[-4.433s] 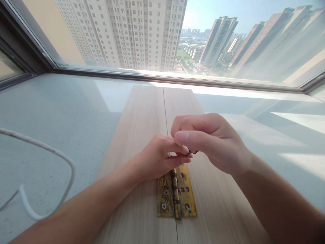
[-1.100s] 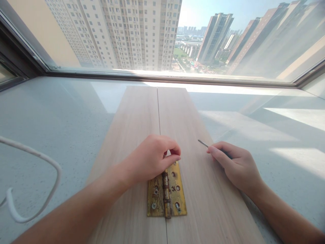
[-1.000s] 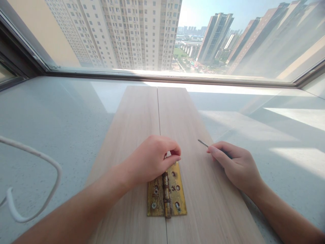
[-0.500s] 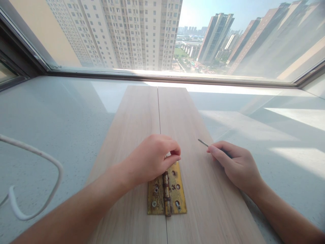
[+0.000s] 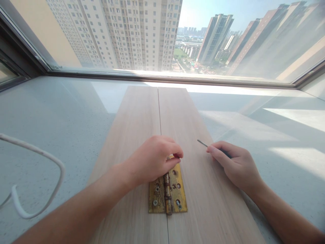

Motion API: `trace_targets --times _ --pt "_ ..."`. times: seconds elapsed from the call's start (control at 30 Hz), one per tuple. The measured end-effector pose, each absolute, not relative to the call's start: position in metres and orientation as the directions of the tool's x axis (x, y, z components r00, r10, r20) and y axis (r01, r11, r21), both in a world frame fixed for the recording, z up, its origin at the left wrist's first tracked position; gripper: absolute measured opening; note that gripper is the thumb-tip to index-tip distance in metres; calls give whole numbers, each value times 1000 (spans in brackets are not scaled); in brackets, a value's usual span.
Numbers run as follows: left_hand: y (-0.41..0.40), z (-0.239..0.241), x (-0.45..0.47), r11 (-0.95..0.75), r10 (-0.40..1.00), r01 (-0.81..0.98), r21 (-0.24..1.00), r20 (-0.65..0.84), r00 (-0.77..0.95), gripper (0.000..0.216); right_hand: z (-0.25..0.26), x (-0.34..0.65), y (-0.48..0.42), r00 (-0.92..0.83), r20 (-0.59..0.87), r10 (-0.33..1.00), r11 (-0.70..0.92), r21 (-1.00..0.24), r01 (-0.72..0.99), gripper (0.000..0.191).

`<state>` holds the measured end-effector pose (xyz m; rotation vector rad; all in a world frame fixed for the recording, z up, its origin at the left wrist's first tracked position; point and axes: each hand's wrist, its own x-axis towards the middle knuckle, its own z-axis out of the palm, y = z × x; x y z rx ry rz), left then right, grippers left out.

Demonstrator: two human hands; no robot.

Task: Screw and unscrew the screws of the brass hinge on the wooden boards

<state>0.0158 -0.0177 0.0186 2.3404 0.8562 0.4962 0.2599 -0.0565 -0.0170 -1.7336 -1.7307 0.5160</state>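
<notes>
A worn brass-coloured hinge lies across the seam between two pale wooden boards. Rust marks its barrel and holes, and screws sit in some of the lower holes. Over the hinge's far end is my left hand, thumb and forefinger pinched together near the upper right corner; whatever may be between the fingertips is too small to make out. To the right, my right hand grips a screwdriver, its thin metal shaft pointing left and away. My palm hides most of its handle. The screwdriver tip is apart from the hinge.
A speckled white sill lies under the boards. On the left a white cable curls over it. Beyond the boards runs a dark window frame, with tall buildings outside the glass.
My left hand has shifted very slightly to the right, its fingertips still pinched above the hinge. The right hand holds the screwdriver in almost the same place.
</notes>
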Motion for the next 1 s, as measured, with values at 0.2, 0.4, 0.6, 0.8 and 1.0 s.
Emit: trace_targets --times 0.2,0.4,0.6,0.8,1.0 --pt "-18 20 12 -642 662 440 628 164 732 19 -17 258 -58 65 155 986 56 -665 744 31" --pt "-18 18 13 -672 630 419 610 173 757 21 -19 259 -57 56 169 984 70 -660 748 30" --pt "-18 12 16 -575 723 447 686 170 669 9 -3 255 -61 -108 166 980 187 -597 781 25" --pt "-19 7 14 -531 734 359 768 204 648 11 56 225 -58 -470 9 883 448 -319 835 24" --pt "-18 4 12 -586 716 364 724 251 652 12 87 197 -38 -579 -116 807 587 44 809 25"
